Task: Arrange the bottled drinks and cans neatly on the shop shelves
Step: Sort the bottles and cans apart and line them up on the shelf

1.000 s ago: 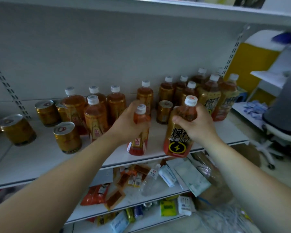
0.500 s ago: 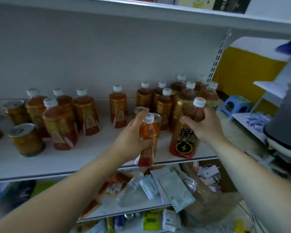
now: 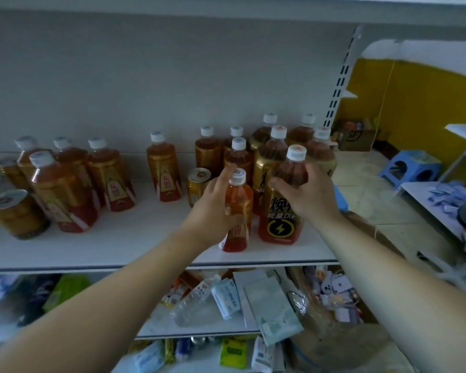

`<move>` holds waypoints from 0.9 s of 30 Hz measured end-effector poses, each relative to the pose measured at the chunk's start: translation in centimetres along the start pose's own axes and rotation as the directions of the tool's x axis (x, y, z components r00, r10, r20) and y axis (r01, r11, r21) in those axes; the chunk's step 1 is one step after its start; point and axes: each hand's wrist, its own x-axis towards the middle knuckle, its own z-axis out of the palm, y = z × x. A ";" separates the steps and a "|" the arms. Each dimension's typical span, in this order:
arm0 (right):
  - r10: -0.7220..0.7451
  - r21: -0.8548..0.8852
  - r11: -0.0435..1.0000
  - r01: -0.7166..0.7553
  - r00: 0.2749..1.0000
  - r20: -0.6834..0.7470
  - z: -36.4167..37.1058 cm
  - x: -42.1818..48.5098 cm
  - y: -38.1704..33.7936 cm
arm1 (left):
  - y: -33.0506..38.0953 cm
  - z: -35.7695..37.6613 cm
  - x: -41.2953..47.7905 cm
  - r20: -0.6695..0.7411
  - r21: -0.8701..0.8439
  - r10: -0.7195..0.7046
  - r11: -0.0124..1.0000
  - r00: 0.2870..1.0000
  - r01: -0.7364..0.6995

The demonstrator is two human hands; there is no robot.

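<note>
- Head view: the left hand (image 3: 210, 211) is wrapped round a small orange bottle (image 3: 240, 195), fingers behind it and thumb across the front. The bottle is near the front edge of the shelf (image 3: 119, 246) and leans slightly.
- I cannot tell whether its base is resting on the shelf or just clear of it.
- The right hand (image 3: 311, 197) grips the shoulder of a big bottle (image 3: 280, 227) just to the right, which is upright with its base on the shelf.
- Both bottles sit in front of a tight cluster of bottles (image 3: 275, 154) at the shelf's right end.
- The step looks like squaring these two into the front row.
- To do it well, stand the small bottle straight, turn both labels to face out, and line the bases up with the shelf edge.
- Slide them rather than lift, and let go one hand at a time so neither bottle knocks the gold can (image 3: 197, 184) or the row behind.
- The big bottle's black label shows a yellow lightning bolt in a ring.
- Above the bolt I can make out "能" and "饮"; the large characters higher up are partly hidden by the right hand.
- The small bottles carry red and gold labels too blurred to read.
- A cardboard box (image 3: 357, 135) on the floor beyond the shelf reads "SF".
</note>
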 end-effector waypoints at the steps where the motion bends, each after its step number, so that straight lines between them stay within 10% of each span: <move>1: -0.011 -0.012 1.000 0.011 1.000 0.001 0.1 0.1 0.1 | -0.1 0.2 0.1 0.006 0.023 0.004 1.000 1.000 -0.004; 17: -0.122 -0.117 0.986 0.119 0.992 -0.020 -0.8 -0.6 -0.3 | -0.9 -0.9 3.4 0.160 0.239 0.127 0.957 0.979 -0.163; 22: -0.458 -0.244 0.883 0.400 0.848 -0.266 -0.6 -2.9 -3.5 | -4.5 -2.7 2.5 0.198 0.119 0.077 0.988 0.977 -0.102; 27: -0.367 -0.272 0.874 0.403 0.914 0.175 1.7 -2.0 -8.8 | -8.1 -4.0 5.1 0.176 0.403 -0.002 0.913 0.984 -0.070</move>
